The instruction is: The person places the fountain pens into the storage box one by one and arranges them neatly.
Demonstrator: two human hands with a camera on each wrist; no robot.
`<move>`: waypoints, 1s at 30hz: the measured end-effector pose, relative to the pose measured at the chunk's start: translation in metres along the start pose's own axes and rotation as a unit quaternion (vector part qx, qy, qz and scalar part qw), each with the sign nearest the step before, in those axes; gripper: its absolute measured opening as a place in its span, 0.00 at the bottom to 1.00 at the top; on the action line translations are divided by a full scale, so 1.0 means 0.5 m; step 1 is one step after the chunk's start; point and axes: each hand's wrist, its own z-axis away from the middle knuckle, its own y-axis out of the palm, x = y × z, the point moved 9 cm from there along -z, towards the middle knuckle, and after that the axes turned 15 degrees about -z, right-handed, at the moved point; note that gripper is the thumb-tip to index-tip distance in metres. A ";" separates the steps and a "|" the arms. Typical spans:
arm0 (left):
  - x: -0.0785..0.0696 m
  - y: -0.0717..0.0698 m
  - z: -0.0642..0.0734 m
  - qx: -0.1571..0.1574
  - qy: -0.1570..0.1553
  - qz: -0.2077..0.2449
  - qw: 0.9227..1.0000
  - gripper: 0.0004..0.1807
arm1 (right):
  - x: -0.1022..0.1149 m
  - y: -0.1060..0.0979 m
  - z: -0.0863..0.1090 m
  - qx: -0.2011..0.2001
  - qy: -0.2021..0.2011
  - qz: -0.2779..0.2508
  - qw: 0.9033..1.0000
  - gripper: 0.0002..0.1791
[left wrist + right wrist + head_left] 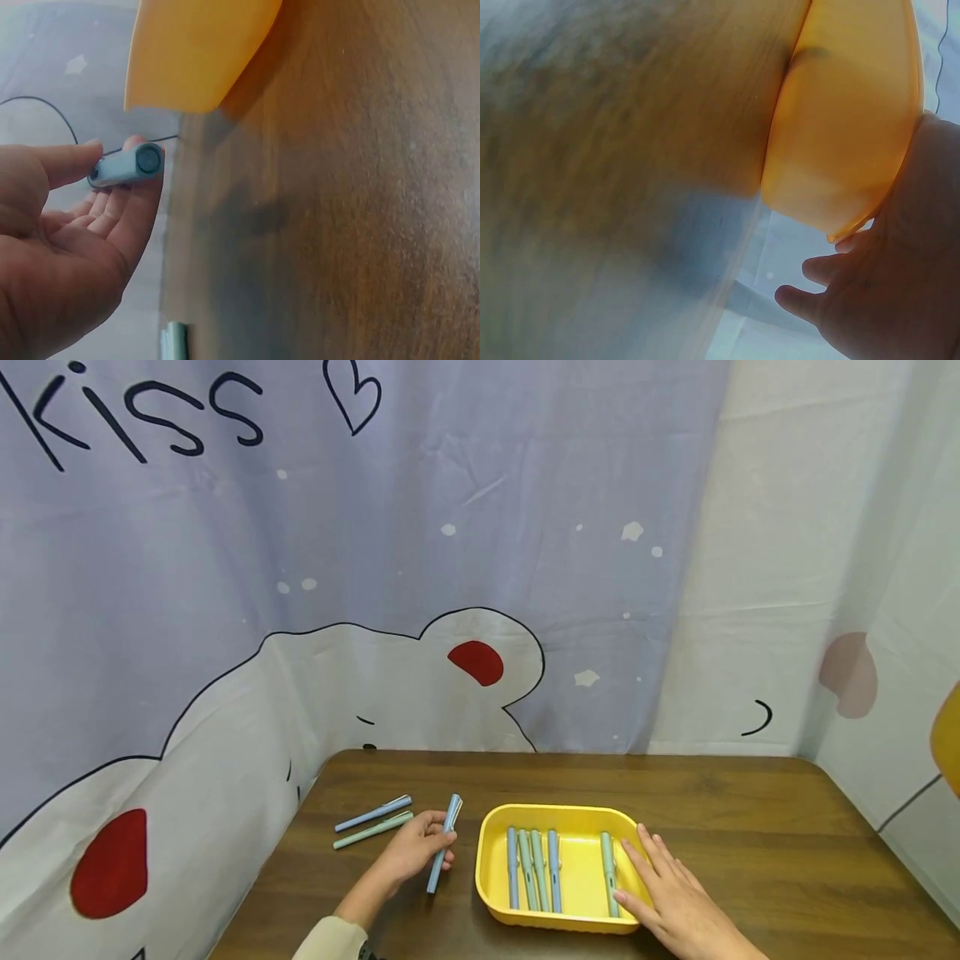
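My left hand [414,846] pinches a blue capped pen [445,843] between thumb and fingers, left of the yellow tray [555,923]. The left wrist view shows one end of this pen [126,166] pointing toward the camera. Over the tray's right rim lies my right hand [678,893], fingers straight and spread, with the thumb reaching inside close to a green pen [608,872]. Farther left inside the tray, blue and green pens stand side by side, among them a blue pen [554,870]. In the right wrist view, the right hand [885,277] is against the tray's outer side.
On the table [757,827] left of my left hand lie a blue pen [372,814] and a green pen [372,831], roughly parallel. A printed curtain [480,527] hangs along the table's back edge and both sides.
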 end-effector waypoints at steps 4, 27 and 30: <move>-0.016 -0.004 0.002 -0.026 0.010 -0.074 0.997 0.26 | 0.000 0.001 -0.001 0.002 0.002 0.004 1.000 0.39; -0.102 0.031 0.016 -0.058 0.034 -0.172 0.983 0.26 | -0.006 0.002 0.000 0.006 0.014 0.022 1.000 0.39; -0.106 0.035 0.013 -0.057 0.034 -0.170 0.983 0.25 | -0.004 0.001 -0.001 0.006 0.012 0.024 1.000 0.38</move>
